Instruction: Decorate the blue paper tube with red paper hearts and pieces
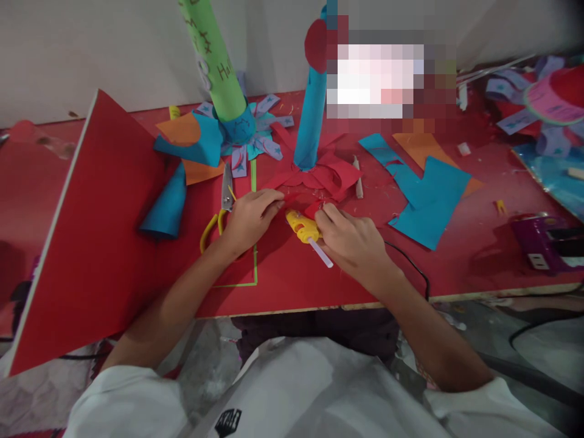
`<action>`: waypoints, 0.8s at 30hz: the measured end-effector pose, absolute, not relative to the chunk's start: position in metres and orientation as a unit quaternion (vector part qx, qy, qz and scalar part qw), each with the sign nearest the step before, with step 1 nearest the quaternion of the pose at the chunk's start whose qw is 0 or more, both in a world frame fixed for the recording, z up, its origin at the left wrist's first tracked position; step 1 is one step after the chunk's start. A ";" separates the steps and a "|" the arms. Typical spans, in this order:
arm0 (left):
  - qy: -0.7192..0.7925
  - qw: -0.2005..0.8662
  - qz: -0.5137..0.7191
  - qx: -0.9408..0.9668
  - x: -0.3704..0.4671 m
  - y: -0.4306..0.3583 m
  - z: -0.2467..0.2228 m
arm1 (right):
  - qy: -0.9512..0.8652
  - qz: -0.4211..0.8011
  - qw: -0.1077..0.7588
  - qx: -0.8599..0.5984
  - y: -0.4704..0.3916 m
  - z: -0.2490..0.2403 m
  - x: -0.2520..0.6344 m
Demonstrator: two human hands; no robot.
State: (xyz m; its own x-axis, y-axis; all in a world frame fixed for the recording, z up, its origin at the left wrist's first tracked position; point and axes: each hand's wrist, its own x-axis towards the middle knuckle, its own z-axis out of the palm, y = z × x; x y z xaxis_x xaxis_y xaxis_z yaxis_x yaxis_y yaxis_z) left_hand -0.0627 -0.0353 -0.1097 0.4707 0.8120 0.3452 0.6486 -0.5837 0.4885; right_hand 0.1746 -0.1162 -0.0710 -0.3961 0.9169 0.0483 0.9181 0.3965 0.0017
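- Red board leans at our far left, its pale edge slanting upward.
- Next comes a blue paper cone, just below orange and blue cut paper.
- Yellow-handled scissors lie beside our left hand, blades pointing away from us.
- Behind them, a green paper tube leans (it has handwriting on it) in a blue collar ringed by lilac strips.
- Our left hand pinches a red paper strip between thumb and fingers.
- Between our hands sits a yellow glue gun, a whitish glue stick jutting from it towards us.
- Beyond it, a blue paper tube rises from red paper petals.
- Our right hand has its fingertips pressed together on a red paper piece; we cannot tell whether it touches the glue gun.
- A small pale stick lies beside the petals, with blue paper offcuts farther right.
- At far right we see a purple device and, behind it, a pink paper ring with lilac loops.
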 end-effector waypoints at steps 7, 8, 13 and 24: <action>0.429 0.139 0.285 0.846 -0.063 -0.035 -0.111 | -0.845 -0.015 0.028 -0.533 -0.120 -0.072 0.173; 0.431 0.137 0.282 0.846 -0.063 -0.035 -0.112 | -0.848 -0.013 0.026 -0.530 -0.121 -0.072 0.172; 0.433 0.129 0.281 0.847 -0.063 -0.035 -0.114 | -0.847 -0.013 0.023 -0.532 -0.124 -0.069 0.175; 0.363 0.077 0.313 0.874 -0.063 -0.035 -0.115 | -0.849 -0.008 0.014 -0.529 -0.131 -0.064 0.178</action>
